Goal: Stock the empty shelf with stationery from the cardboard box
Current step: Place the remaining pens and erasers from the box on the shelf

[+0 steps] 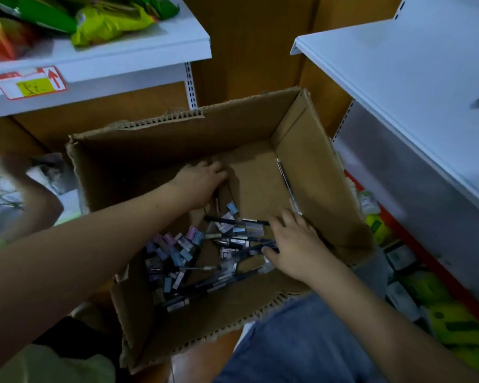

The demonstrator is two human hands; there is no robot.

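Step in hand: the person is gathering stationery out of the cardboard box (315,172), judged to be partway through, since the white shelf (415,87) at the far right is standing bare.
Left hand (202,183): it is reaching deep into the middle of the box, fingers curling downward; whether they are closing on anything cannot be told, as the fingertips are hidden.
Right hand (296,244): it is lying over the right end of the dark pens (238,239), thumb and fingers bending round several of them.
Position of goods: the pens are fanning leftward out of the right hand; the small pastel packets (172,250) are lying just left of them, untouched.
One stray pen (285,181): leaning along the right wall, apart from both hands.
Advice: squaring the pens into one parallel bundle before lifting is advisable, as crossed ones are likely to slip.
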